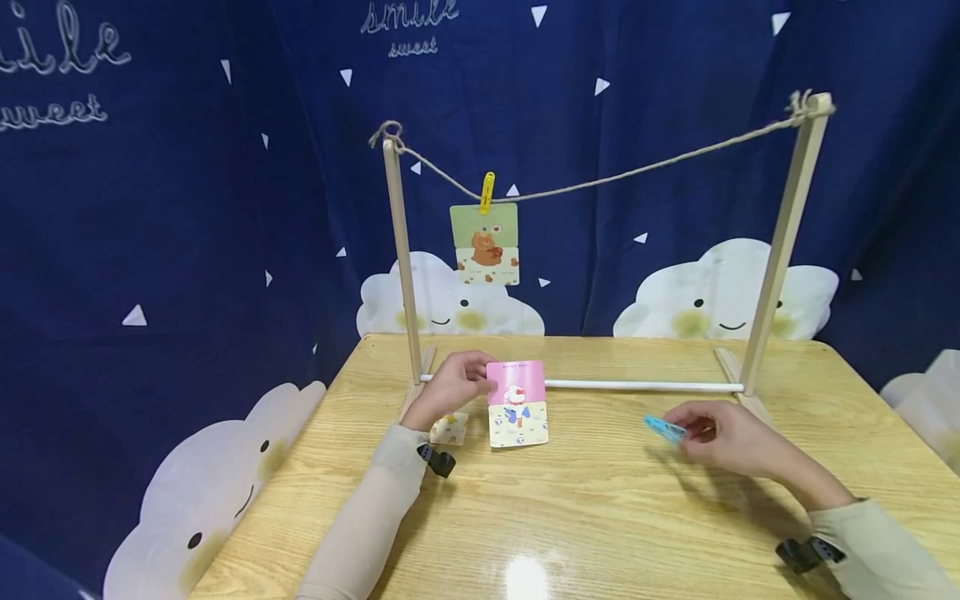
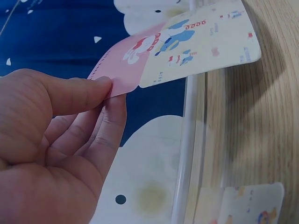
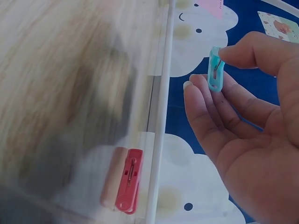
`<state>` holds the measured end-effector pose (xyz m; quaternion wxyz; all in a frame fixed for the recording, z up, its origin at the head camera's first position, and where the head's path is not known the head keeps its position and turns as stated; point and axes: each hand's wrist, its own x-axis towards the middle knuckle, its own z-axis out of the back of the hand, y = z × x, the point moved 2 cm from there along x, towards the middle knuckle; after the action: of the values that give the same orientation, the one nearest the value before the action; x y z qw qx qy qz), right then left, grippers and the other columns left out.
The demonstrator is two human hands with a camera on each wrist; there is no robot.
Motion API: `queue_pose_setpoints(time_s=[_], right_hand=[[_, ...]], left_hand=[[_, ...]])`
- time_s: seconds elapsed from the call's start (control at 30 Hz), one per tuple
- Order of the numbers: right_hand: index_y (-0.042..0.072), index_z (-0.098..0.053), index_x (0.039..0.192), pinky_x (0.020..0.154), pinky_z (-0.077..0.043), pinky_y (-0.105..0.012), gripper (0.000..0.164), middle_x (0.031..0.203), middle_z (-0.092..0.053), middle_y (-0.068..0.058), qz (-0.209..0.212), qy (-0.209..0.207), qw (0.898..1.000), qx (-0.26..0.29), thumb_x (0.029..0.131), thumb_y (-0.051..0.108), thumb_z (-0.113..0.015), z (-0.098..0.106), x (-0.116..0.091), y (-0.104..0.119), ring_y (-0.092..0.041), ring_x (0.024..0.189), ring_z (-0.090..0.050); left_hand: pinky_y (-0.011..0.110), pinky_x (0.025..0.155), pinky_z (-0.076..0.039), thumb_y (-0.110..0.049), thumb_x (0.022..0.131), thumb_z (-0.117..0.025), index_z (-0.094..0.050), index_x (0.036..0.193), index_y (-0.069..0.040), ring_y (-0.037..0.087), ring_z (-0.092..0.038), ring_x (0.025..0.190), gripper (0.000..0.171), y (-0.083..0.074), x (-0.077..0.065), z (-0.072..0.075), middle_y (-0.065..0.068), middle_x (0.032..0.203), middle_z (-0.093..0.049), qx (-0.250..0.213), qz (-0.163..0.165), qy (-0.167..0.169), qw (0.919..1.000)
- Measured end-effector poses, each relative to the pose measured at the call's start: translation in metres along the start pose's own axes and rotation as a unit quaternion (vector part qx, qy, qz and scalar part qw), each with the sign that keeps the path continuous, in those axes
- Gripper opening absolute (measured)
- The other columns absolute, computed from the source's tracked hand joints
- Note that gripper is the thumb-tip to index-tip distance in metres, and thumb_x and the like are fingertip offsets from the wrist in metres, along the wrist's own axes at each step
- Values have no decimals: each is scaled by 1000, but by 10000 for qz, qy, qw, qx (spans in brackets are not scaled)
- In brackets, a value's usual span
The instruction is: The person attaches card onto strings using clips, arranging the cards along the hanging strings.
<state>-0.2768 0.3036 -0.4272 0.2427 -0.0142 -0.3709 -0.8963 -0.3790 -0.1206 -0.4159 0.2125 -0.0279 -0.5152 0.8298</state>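
Note:
A pink and cream card [image 1: 517, 404] with a cartoon figure is pinched at its pink edge between the left hand's [image 1: 459, 385] thumb and fingers, tilted above the table in the left wrist view. To the right, the right hand [image 1: 723, 435] pinches a light blue clothespin [image 3: 215, 69] between thumb and fingers. Above hangs a twine line [image 1: 637, 171], sagging between two wooden posts. On it a yellow clothespin [image 1: 487, 192] holds a green and cream bear card [image 1: 486, 246]. Another small card [image 1: 450, 427] lies on the table, partly hidden by the left hand in the head view.
A red clothespin [image 3: 129, 181] lies on the table, seen in the right wrist view. The left post [image 1: 403, 258] and right post [image 1: 787, 242] rise from the wooden table [image 1: 600, 517]. A white rod [image 1: 637, 386] joins them low down. A dark blue curtain hangs behind.

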Motion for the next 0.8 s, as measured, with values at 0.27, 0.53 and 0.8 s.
queue_pose_setpoints(time_s=[0.27, 0.53, 0.8], right_hand=[[9, -73, 110, 70, -58, -26, 26, 92, -71, -3, 123, -87, 9998, -150, 85, 1, -75, 3, 5, 7, -6, 81, -66], [7, -73, 113, 70, -57, -25, 25, 93, -71, -1, 105, -114, 9999, -48, 88, 3, -76, 9, 10, 16, -5, 81, -65], [10, -74, 115, 68, -57, -25, 27, 91, -70, 1, -50, -292, 9993, -235, 89, 4, -76, 14, 13, 26, -6, 80, -64]], left_hand=[[31, 80, -55, -2, 94, -70, -72, 121, -7, 16, -70, 86, 28, -3, -1, 0, 5, 95, -75, 109, 74, -43, 9999], [27, 78, -54, -1, 96, -69, -72, 120, -3, 14, -70, 85, 25, -6, -3, 1, 7, 97, -77, 25, 13, -132, 9999], [28, 82, -55, -2, 96, -70, -73, 120, -5, 13, -71, 89, 25, -8, -3, 3, 6, 101, -78, 5, -46, -172, 9998]])
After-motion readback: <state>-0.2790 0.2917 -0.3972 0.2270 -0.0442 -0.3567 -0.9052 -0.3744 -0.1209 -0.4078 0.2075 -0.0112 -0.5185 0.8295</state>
